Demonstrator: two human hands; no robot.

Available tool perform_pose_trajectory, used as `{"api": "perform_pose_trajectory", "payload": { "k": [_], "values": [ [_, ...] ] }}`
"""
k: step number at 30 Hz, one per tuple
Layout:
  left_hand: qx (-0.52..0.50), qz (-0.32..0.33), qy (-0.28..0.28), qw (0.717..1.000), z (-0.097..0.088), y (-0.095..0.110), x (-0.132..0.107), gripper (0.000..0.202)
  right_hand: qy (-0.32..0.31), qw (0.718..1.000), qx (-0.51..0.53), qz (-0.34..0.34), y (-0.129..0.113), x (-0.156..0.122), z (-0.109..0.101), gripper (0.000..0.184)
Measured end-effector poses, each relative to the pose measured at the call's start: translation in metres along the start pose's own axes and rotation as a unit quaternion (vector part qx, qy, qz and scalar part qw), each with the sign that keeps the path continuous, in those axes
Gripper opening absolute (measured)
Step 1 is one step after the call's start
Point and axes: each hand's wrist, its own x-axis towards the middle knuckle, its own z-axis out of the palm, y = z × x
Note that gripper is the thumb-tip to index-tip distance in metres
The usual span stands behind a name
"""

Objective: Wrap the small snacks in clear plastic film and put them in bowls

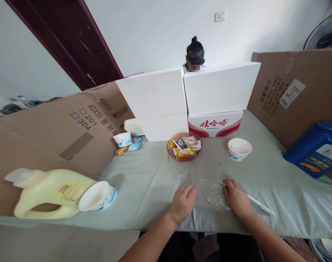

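A clear plastic bag (206,187) lies flat on the pale green cloth (144,182) near the table's front edge. My left hand (182,202) rests on the bag's left side with the fingers curled down onto it. My right hand (236,198) presses its right side, fingers bent and pinching the plastic. A thin white strip (261,205) lies just right of my right hand. Beyond the bag stands a reddish bowl (171,151) filled with several wrapped snacks.
A white paper bowl (239,148) stands at the back right, another lies tipped (97,196) beside a yellow jug (48,193) at the left, and a third (122,139) sits near small packets. A blue jug (315,149) is far right. Cardboard walls and white boxes (220,87) enclose the table; a person sits behind them.
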Motion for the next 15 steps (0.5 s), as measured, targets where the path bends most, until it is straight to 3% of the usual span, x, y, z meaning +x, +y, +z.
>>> {"api": "perform_pose_trajectory", "payload": {
  "k": [3, 5, 7, 11, 15],
  "values": [
    [-0.032, 0.050, -0.119, 0.991, 0.004, 0.013, 0.005, 0.044, 0.008, 1.000, 0.001, 0.002, 0.001, 0.001, 0.000, 0.029],
    [-0.023, 0.032, -0.171, 0.984, 0.006, 0.013, 0.007, 0.065, 0.020, 1.000, 0.003, 0.008, 0.005, 0.004, -0.001, 0.029],
    [-0.014, 0.013, -0.207, 0.978, 0.007, 0.011, 0.007, 0.073, 0.034, 0.999, 0.005, 0.016, 0.011, 0.006, -0.004, 0.030],
    [-0.013, -0.001, -0.225, 0.974, 0.005, 0.007, 0.005, 0.075, 0.062, 0.998, -0.004, 0.023, 0.015, 0.007, -0.016, 0.032],
    [-0.011, 0.000, -0.230, 0.973, 0.004, 0.011, 0.006, 0.073, 0.082, 0.991, -0.037, -0.102, -0.008, 0.001, -0.020, 0.032]
  ]
}}
